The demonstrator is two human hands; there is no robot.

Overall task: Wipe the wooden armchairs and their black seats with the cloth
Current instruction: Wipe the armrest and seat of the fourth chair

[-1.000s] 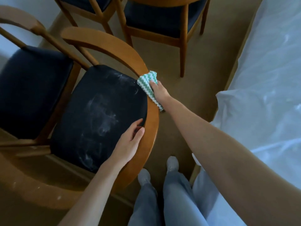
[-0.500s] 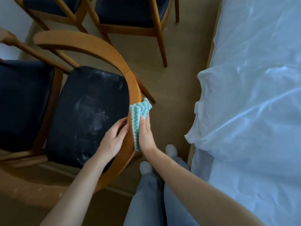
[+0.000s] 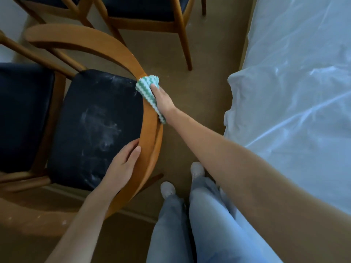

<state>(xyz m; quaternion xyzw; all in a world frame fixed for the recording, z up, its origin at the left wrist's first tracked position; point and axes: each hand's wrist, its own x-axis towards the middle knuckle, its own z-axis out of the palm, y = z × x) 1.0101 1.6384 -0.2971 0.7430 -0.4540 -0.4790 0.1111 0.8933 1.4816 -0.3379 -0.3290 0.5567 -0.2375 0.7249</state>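
A wooden armchair with a curved backrest rail [image 3: 91,44] stands below me, and its black seat [image 3: 95,126] is smeared with white dust. My right hand [image 3: 163,100] presses a green-and-white zigzag cloth [image 3: 147,88] against the rail's right side, fingers wrapped over the cloth. Lower on the same rail rests my left hand [image 3: 121,166], its fingers laid over the inner edge beside the seat.
A second armchair's black seat [image 3: 22,111] adjoins on the left. Two more armchairs [image 3: 148,14] stand at the top. A bed under clear plastic sheeting [image 3: 296,95] fills the right side. My legs and feet [image 3: 195,186] stand on brown carpet between chair and bed.
My right hand has slid the cloth back up the curved rail, away from my left hand. My left hand stays on the lower rail.
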